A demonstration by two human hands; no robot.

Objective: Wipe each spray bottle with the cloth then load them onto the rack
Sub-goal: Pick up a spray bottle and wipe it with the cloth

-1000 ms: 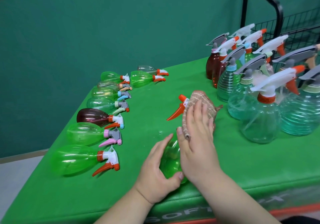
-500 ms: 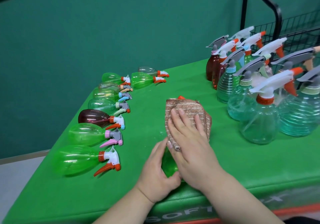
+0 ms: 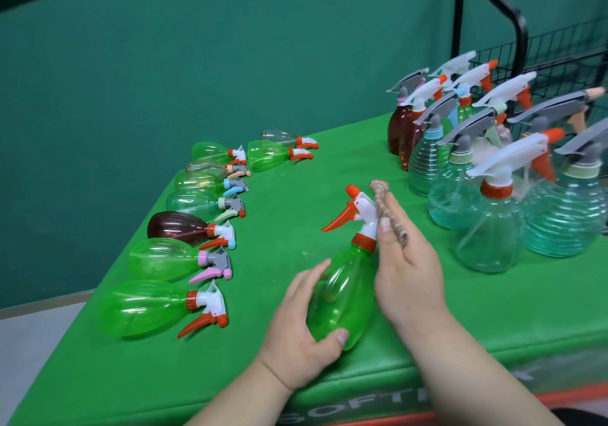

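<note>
At the near edge of the table (image 3: 493,320) the left hand (image 3: 302,337) grips the belly of the green bottle (image 3: 342,294), thumb across its base and fingers curled behind, with the nozzle pointing far and left. The bottle looks empty, so I judge it light; its thin clear plastic is smooth and probably slippery, and the wide belly is the safest place to hold, as the stiff trigger would pivot. Just beyond, the right hand (image 3: 408,267) pinches the soft cloth (image 3: 383,208) between thumb and nearly straight fingers, against the right side of the white spray head (image 3: 363,207). Half a second ago the cloth lay spread flat over that head under the palm; now it stands edge-on beside it, leaving the head and orange trigger (image 3: 339,220) uncovered and much more of the bottle showing. To the left a row of lying bottles (image 3: 158,307) runs far; standing bottles (image 3: 487,228) crowd the right, with the rack (image 3: 559,60) behind them.
</note>
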